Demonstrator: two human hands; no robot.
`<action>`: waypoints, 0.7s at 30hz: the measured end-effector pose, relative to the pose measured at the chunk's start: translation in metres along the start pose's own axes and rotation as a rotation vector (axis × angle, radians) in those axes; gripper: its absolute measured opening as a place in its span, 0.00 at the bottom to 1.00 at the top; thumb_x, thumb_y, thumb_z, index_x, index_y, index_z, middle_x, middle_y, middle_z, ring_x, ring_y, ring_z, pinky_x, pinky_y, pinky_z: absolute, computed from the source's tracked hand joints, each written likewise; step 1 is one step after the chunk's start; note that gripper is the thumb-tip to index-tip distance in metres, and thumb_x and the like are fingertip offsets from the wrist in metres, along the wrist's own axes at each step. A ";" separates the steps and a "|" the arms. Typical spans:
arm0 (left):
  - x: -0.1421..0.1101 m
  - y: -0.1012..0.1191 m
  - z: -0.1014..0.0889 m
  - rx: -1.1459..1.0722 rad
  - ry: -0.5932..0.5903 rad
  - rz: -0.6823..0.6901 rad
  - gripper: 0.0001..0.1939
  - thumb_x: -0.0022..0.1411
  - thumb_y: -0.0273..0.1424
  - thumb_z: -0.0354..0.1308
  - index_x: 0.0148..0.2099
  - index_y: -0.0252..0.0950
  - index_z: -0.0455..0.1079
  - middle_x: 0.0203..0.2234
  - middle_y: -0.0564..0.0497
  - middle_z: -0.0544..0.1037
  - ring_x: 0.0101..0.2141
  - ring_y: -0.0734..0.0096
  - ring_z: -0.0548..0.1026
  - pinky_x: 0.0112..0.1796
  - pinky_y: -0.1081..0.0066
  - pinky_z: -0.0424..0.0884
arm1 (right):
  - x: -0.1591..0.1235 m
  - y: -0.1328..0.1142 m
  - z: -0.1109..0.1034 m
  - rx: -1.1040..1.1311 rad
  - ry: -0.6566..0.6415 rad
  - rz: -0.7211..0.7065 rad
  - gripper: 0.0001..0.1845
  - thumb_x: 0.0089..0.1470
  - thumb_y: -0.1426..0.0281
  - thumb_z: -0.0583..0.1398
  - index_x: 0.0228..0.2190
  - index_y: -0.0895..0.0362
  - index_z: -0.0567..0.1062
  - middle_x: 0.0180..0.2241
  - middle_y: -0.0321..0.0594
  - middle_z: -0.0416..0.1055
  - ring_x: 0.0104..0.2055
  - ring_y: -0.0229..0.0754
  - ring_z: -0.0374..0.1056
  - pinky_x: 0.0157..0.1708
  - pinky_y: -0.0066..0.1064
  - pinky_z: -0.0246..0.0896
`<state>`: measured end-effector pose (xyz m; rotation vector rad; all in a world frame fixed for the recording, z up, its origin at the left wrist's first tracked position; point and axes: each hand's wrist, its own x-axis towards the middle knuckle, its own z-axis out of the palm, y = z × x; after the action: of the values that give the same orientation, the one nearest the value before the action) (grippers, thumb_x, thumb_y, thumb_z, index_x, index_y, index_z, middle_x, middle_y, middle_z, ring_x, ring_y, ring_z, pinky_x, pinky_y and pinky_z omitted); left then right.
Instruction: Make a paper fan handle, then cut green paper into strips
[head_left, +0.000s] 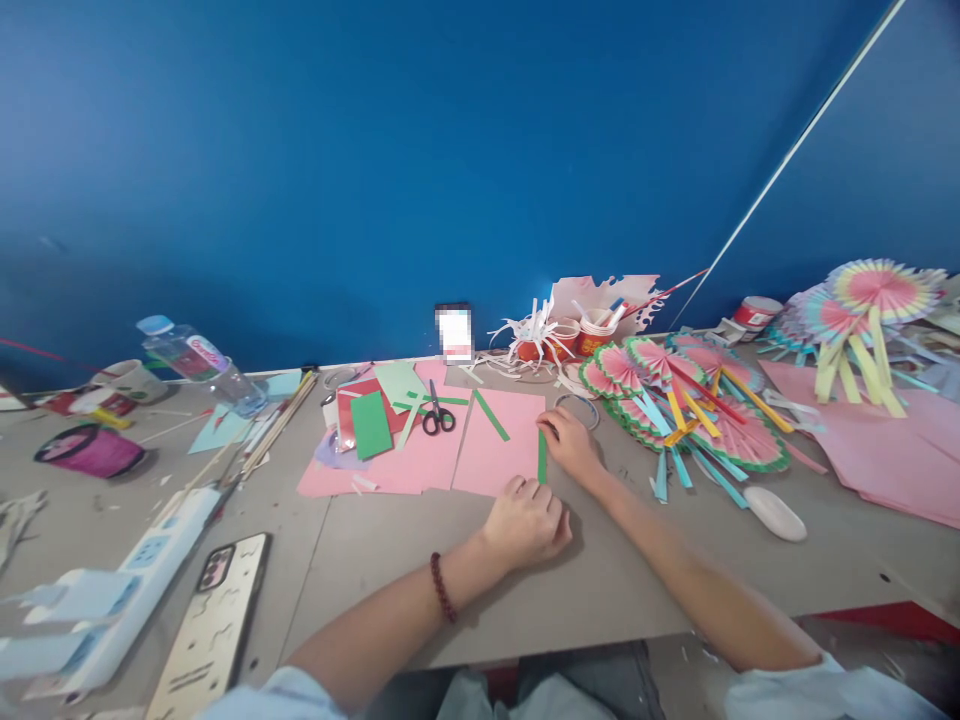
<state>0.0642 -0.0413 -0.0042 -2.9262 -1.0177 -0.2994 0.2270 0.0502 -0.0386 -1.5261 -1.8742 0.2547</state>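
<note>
A narrow green paper strip (541, 456) lies along the right edge of a pink sheet (501, 440) in the middle of the table. My left hand (526, 522), with a bead bracelet on its wrist, is curled and pinches the strip's near end. My right hand (570, 440) presses its fingertips together on the strip's far end. Another green strip (491, 414) lies slanted on the same pink sheet.
Black scissors (437, 413) lie left of the sheet among red, green and pink papers. Finished pink paper fans (679, 395) with coloured strips lie at right, red cups (577, 335) behind. A water bottle (196, 362), phone (210, 625) and power strip (120, 600) sit at left.
</note>
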 end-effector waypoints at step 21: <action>0.007 -0.015 -0.015 -0.041 -0.189 -0.182 0.15 0.66 0.30 0.53 0.53 0.30 0.70 0.49 0.38 0.76 0.51 0.55 0.73 0.44 0.61 0.74 | -0.001 0.000 -0.010 -0.113 -0.074 -0.172 0.18 0.59 0.76 0.51 0.42 0.58 0.79 0.41 0.49 0.80 0.45 0.48 0.73 0.48 0.39 0.67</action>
<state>0.0580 -0.0262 0.0110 -2.9467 -1.3219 -0.0471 0.2336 0.0463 -0.0318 -1.4346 -2.0959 0.1299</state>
